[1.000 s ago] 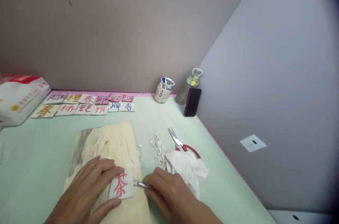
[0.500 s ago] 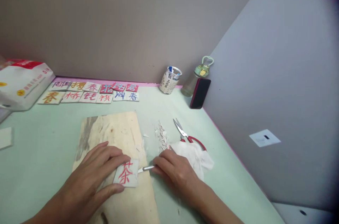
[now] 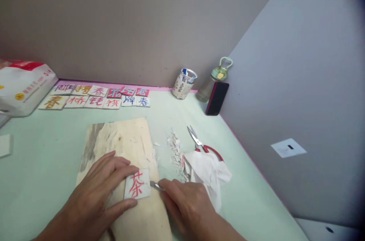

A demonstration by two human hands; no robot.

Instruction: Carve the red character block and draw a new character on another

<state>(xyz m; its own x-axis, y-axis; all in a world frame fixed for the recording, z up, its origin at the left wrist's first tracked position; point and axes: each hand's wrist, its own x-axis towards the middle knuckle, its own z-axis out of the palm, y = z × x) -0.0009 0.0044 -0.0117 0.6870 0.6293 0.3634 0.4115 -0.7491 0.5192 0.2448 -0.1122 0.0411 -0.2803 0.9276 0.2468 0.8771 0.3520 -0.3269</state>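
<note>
My left hand pinches a small square white tile between thumb and index finger at its near and far edges. The tile lies flat on the right part of a wooden board and bears a red brush-like character. In my right hand is a slim carving knife, closed in the fingers, with its metal neck and blade pointing left. The blade tip is at or very close to the tile's right edge; contact cannot be made out. Most of the handle is hidden by the fingers.
Pale shavings, a crumpled white cloth and red-handled scissors lie right of the board. Two rows of lettered tiles line the back. A can, bottle, leaning phone and white packet stand farther off.
My right hand has moved nearer to me, and the knife now slants down to the right from its tip. More of the shavings and cloth shows. My left hand keeps its hold.
</note>
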